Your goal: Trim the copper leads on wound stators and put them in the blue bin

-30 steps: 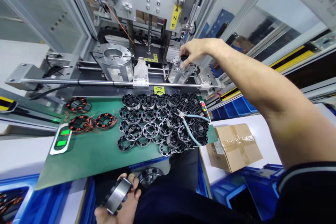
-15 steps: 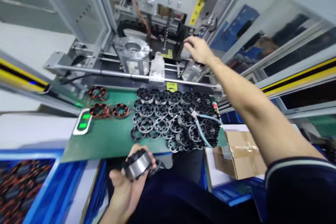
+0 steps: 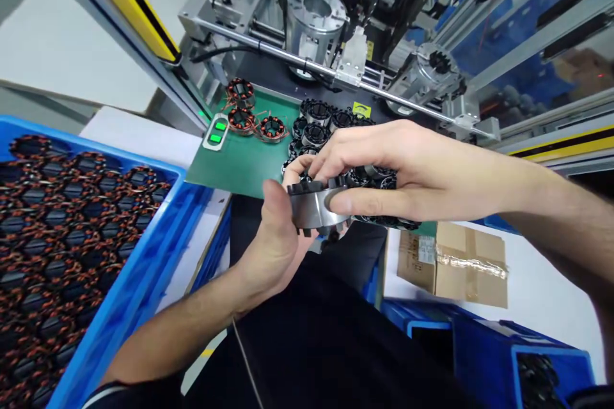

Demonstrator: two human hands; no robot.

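Both of my hands meet on one stator core (image 3: 314, 209), a silver ring with black toothed insulation on its top and bottom. My left hand (image 3: 275, 246) supports it from the left and below, thumb raised along its side. My right hand (image 3: 393, 169) grips it from the right, thumb on the metal band and fingers over the far rim. Behind the hands, rows of similar stator cores (image 3: 316, 112) stand on a green work surface (image 3: 244, 166), partly hidden by my right hand. Several copper-wound stators (image 3: 272, 129) lie to their left.
A machine with a silver cylindrical fixture (image 3: 309, 29) and a second fixture (image 3: 426, 73) stands behind a metal rail (image 3: 307, 65). At left, a blue crate (image 3: 112, 249) holds many wound stators. A cardboard box (image 3: 467, 262) and blue bins (image 3: 484, 358) are at right.
My right hand has come down from the machine and taken hold of the stator core in my left hand. The core has moved up and right in view. The camera view has shifted.
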